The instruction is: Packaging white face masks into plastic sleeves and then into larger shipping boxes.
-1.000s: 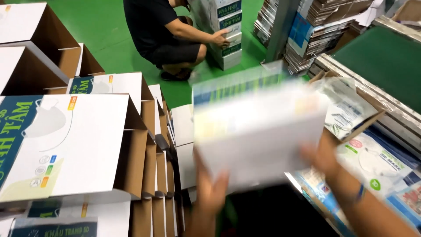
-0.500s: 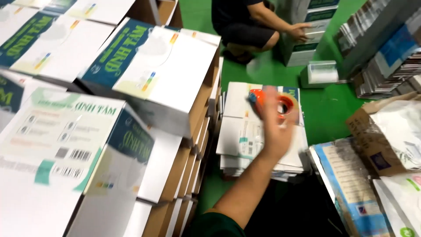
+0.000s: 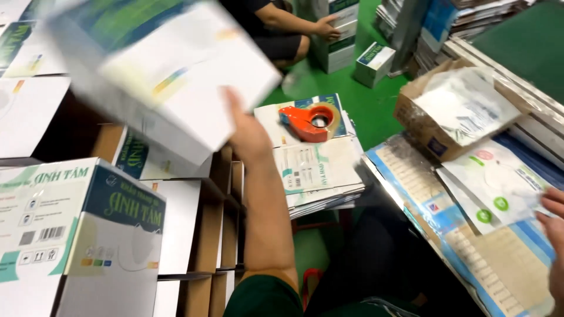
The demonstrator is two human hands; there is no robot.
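My left hand (image 3: 247,138) is raised under a large white box with green print (image 3: 158,76) and grips its lower edge; the box is tilted and blurred. Just right of that hand an orange tape dispenser (image 3: 308,120) lies on a stack of flat folded cartons (image 3: 320,176). At the right edge of the view my right hand (image 3: 553,226) rests with its fingers on a clear plastic packet (image 3: 499,188) on the table. Whether it grips the packet is not visible.
Assembled white-and-green boxes (image 3: 88,235) are stacked at the left. An open cardboard box of plastic packets (image 3: 455,114) stands on the printed table sheet (image 3: 470,252) at the right. Another person (image 3: 276,29) crouches on the green floor by stacked boxes (image 3: 338,41), near a small box (image 3: 375,61).
The tape dispenser that was in my hand now lies on the flat cartons. My left hand has moved left and lifted a white box.
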